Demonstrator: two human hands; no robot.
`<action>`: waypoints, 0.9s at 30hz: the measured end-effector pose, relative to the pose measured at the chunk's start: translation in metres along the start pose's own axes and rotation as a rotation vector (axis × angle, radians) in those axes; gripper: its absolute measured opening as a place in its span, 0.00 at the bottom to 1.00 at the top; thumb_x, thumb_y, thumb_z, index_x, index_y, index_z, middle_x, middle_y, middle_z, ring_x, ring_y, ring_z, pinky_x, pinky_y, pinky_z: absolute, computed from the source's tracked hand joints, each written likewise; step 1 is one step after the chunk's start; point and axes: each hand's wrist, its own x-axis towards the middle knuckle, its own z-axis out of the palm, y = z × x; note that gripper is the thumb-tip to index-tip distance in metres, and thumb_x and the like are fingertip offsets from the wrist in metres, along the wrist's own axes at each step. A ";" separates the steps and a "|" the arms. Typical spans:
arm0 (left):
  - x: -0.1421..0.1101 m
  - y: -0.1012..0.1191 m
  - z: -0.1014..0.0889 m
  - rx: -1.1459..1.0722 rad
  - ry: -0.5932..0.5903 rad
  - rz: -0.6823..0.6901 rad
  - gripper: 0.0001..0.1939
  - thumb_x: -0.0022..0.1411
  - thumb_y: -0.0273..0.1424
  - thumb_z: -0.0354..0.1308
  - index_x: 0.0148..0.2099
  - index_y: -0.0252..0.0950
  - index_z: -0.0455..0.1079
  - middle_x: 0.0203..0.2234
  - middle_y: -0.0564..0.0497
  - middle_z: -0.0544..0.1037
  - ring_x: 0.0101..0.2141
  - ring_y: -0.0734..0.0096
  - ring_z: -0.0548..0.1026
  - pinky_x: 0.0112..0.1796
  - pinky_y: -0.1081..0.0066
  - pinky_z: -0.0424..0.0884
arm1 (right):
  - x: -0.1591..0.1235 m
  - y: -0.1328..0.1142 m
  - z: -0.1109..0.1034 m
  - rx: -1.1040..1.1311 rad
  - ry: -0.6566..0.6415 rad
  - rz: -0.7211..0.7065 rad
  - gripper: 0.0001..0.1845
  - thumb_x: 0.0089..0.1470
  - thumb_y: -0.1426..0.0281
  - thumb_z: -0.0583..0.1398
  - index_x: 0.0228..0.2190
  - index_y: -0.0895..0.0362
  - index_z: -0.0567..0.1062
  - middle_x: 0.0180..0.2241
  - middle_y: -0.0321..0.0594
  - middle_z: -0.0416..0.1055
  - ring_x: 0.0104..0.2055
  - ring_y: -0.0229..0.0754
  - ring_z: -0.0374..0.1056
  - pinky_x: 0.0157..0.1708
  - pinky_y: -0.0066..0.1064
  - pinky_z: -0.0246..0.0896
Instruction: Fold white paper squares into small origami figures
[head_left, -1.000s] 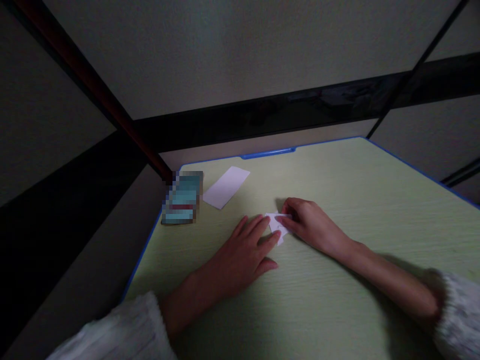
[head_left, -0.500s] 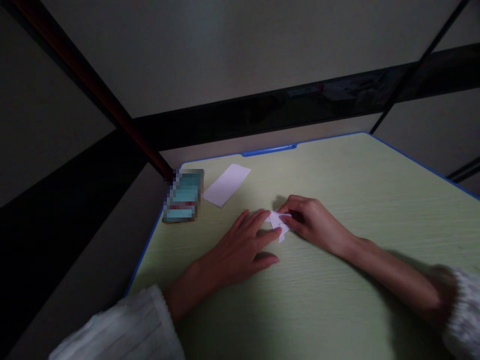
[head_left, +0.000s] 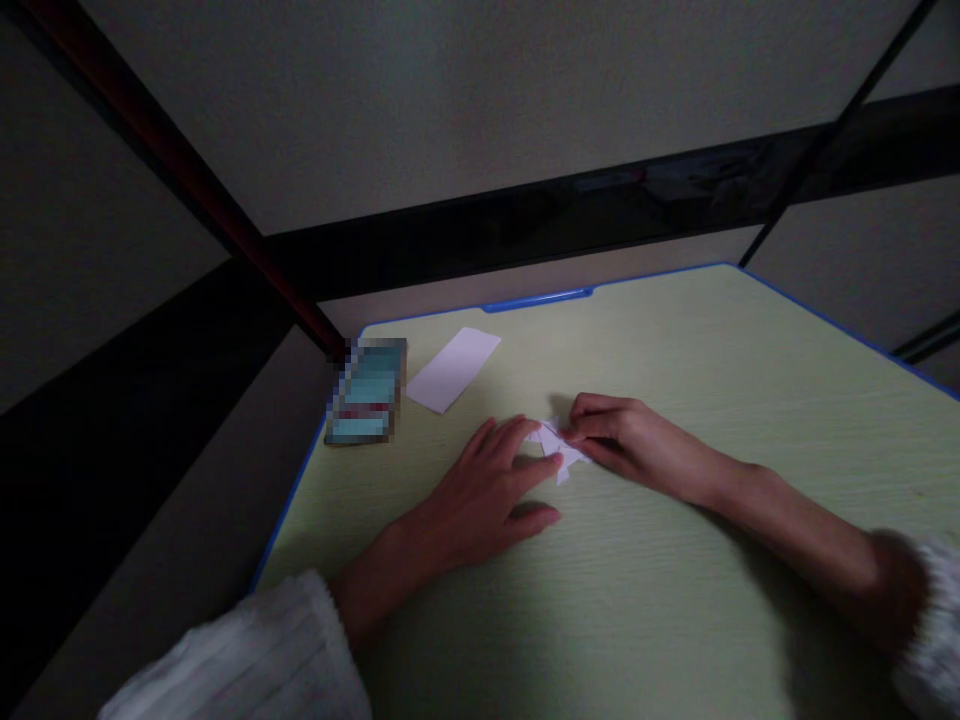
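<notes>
A small piece of folded white paper (head_left: 556,447) lies on the table between my hands, with pointed corners sticking out. My left hand (head_left: 491,490) rests flat from the left, fingers spread, its fingertips pressing on the paper's left side. From the right, my right hand (head_left: 619,435) pinches the paper's right part between thumb and fingers, which hide some of it. The fine folds are too small and dim to make out.
A pale green table (head_left: 675,600) with a blue edge spreads under both hands. Behind my left hand lies a flat white paper sheet (head_left: 454,370), and left of it a phone-like object (head_left: 367,390), blurred out. A blue groove (head_left: 538,300) runs along the far edge, before a cabinet wall.
My right fingers have shifted slightly and closed further on the paper's right side, where a corner now shows below them. My left hand has stayed almost still.
</notes>
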 end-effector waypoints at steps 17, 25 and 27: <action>0.002 0.000 0.001 0.009 -0.060 -0.012 0.25 0.56 0.41 0.47 0.55 0.38 0.55 0.59 0.42 0.45 0.58 0.62 0.41 0.54 0.53 0.42 | -0.004 -0.001 -0.006 -0.077 -0.114 -0.027 0.12 0.55 0.75 0.49 0.30 0.61 0.72 0.32 0.44 0.65 0.34 0.39 0.63 0.36 0.31 0.60; 0.005 -0.003 0.000 -0.020 -0.064 -0.021 0.25 0.54 0.42 0.50 0.53 0.38 0.58 0.59 0.44 0.48 0.58 0.61 0.44 0.54 0.54 0.43 | -0.007 0.003 -0.008 -0.060 -0.112 -0.031 0.12 0.55 0.75 0.49 0.33 0.61 0.72 0.34 0.44 0.66 0.36 0.39 0.64 0.38 0.29 0.60; 0.005 -0.003 0.001 -0.027 -0.060 -0.020 0.25 0.54 0.41 0.50 0.53 0.38 0.58 0.59 0.44 0.49 0.58 0.61 0.44 0.54 0.54 0.43 | -0.007 0.003 -0.009 -0.071 -0.107 -0.034 0.13 0.55 0.74 0.49 0.32 0.61 0.73 0.33 0.43 0.67 0.35 0.38 0.64 0.37 0.28 0.60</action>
